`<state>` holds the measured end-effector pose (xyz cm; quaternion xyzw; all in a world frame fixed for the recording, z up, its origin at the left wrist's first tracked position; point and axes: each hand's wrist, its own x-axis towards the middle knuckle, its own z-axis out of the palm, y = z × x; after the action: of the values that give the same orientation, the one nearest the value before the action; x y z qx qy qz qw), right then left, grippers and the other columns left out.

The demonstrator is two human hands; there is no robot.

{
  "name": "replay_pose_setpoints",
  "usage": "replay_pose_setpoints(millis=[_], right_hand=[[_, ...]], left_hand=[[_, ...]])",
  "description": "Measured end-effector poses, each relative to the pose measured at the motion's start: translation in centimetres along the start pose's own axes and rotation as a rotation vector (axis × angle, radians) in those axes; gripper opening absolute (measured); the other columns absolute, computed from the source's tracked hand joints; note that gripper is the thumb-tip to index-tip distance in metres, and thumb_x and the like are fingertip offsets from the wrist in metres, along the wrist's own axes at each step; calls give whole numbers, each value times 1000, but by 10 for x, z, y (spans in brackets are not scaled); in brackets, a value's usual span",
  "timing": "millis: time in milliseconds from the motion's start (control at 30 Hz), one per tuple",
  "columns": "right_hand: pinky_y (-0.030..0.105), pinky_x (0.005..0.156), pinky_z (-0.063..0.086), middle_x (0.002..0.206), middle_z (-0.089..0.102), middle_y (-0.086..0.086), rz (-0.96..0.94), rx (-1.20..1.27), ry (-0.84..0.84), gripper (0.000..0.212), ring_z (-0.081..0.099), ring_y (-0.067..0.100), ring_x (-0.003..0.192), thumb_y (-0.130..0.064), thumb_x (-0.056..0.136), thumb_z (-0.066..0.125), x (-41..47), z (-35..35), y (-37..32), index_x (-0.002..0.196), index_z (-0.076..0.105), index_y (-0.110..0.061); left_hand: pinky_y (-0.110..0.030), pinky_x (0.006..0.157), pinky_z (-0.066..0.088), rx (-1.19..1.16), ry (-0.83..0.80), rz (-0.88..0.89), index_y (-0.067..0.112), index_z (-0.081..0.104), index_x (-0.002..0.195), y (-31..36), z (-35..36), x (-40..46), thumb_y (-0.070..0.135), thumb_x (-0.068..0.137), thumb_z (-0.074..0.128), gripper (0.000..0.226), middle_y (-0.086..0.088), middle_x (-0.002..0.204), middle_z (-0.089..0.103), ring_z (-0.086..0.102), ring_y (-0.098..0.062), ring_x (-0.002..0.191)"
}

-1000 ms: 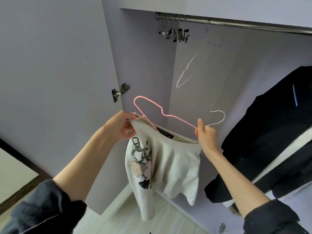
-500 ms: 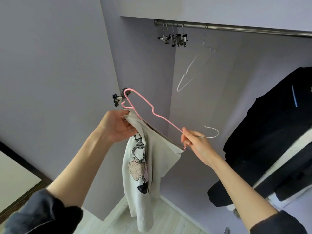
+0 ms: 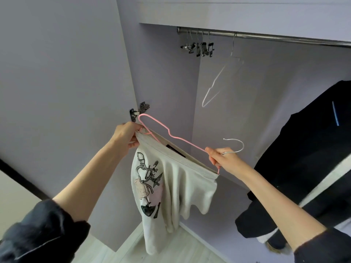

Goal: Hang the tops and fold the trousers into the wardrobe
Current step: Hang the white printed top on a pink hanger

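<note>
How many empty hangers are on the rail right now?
1 plain wire hanger hangs empty mid-rail. Left of it is a cluster of clip hangers, too bunched to count. The dark garment may hide more.

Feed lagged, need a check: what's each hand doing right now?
Left hand: gripping the top's edge by the hanger end.
Right hand: gripping the hanger at its hook.
</note>
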<state>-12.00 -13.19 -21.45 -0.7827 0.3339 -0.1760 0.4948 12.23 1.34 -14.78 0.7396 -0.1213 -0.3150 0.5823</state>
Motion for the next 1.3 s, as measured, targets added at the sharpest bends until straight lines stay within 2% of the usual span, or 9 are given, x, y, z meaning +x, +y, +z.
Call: replay_pose_setpoints(millis=[133, 300, 433, 567, 767, 833, 900, 1067, 1300], right_hand=[[23, 64, 38, 43, 33, -6, 45, 101, 5, 50, 34, 11, 45, -37, 94, 51, 0, -3, 1, 50, 44, -15], [23, 53, 23, 43, 27, -7, 48, 1090, 127, 48, 21, 10, 42, -45, 82, 48, 4, -24, -16, 40, 41, -22], [20, 50, 30, 45, 26, -6, -46, 1365, 187, 58, 26, 10, 41, -50, 93, 39, 14, -41, -39, 44, 43, -19], [19, 47, 26, 45, 27, -7, -34, 1040, 126, 46, 25, 9, 43, -46, 81, 53, 17, -39, -59, 45, 49, -19], [16, 47, 29, 46, 39, -5, 18, -131, 161, 49, 37, 11, 46, -41, 90, 57, 8, -39, -46, 47, 56, -18], [11, 48, 31, 42, 45, -13, 40, -200, 121, 50, 44, 3, 46, -39, 91, 57, 7, -37, -41, 46, 54, -17], [11, 42, 28, 36, 36, -14, 65, -185, 95, 51, 36, 4, 35, -41, 91, 57, 6, -37, -40, 45, 52, -18], [16, 39, 23, 43, 25, -8, 52, -84, 58, 51, 20, 12, 41, -47, 88, 56, 6, -39, -46, 43, 55, -21], [7, 39, 30, 29, 30, -12, 8, -221, 12, 50, 37, 2, 29, -37, 92, 55, 6, -21, -57, 48, 55, -14]], left_hand=[[-25, 58, 45, 58, 18, 77, 11, 58, 76, -1, 4, 3, -1, 82, 51, 15, -7, 75, 49, 46, -20, 67], [-24, 52, 41, -69, 48, 13, 14, 56, 75, 0, -7, 9, 7, 86, 50, 13, -2, 65, 50, 46, -14, 55], [-17, 42, 37, 2, -118, -53, 10, 55, 72, -7, 4, 8, 5, 84, 49, 14, -1, 56, 47, 39, -10, 44], [-21, 48, 36, 75, -125, -91, 12, 51, 76, -15, 11, 16, 5, 86, 48, 13, -2, 61, 39, 33, -10, 45], [-24, 55, 38, 76, -75, -101, 12, 54, 81, -18, -2, 23, 12, 86, 51, 6, -2, 68, 50, 45, -14, 58], [-24, 57, 38, 73, -53, -73, 14, 54, 80, -16, -5, 24, 15, 88, 51, 9, -2, 70, 53, 48, -15, 60], [-25, 57, 36, 100, -22, -16, 15, 53, 75, -14, -8, 26, 14, 90, 50, 15, -4, 69, 50, 46, -17, 59], [-31, 69, 36, 330, 39, 164, 12, 56, 80, -21, -13, 29, 16, 89, 52, 11, -7, 69, 46, 44, -22, 73], [-31, 73, 37, 753, 97, 397, 19, 58, 82, -13, -5, 13, 28, 91, 49, 15, -5, 90, 61, 51, -30, 85]])
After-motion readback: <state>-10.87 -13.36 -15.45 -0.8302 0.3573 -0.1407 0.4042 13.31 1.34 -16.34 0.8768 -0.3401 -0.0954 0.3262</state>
